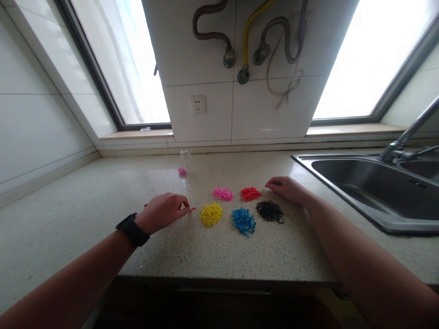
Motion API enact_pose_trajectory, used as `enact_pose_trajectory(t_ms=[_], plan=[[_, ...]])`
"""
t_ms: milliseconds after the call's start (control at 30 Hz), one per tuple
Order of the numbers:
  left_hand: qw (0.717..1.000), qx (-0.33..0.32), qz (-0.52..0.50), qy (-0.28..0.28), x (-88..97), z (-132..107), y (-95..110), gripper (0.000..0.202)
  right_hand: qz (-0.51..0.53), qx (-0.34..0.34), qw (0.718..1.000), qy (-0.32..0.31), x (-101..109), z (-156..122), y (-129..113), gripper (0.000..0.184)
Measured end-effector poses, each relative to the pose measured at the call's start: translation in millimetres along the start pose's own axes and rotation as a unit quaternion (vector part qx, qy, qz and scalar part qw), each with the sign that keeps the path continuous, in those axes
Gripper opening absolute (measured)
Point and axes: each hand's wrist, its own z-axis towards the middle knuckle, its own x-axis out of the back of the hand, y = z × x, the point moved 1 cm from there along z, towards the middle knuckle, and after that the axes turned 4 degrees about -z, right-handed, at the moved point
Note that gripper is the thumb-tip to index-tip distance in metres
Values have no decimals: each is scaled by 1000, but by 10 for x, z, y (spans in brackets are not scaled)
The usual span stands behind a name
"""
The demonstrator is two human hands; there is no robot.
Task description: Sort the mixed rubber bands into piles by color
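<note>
We find the left grip pinched closed, contents unclear. The stray red band lies on the bench just beyond its fingertips, far from the right grip, whose closure we cannot tell.

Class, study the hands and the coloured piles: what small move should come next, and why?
Probably the left hand should carry the loose red band at its fingertips over to the red pile. The band lies alone, left of the yellow pile, while the other bands sit grouped by colour.
</note>
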Motion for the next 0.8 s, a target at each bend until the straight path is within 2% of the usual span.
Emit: enact_pose_trajectory(t_ms=[167,600,800], plan=[[1000,4,0,-22,-11,-3,21,33,6,-1,1000,-3,-8,8,26,34],[1000,11,-15,12,-34,-11,72,31,9,-13,1000,-6,4,1,31,36],[994,8,-103,29,-17,-3,159,33,12,-16,1000,-4,6,2,26,36]])
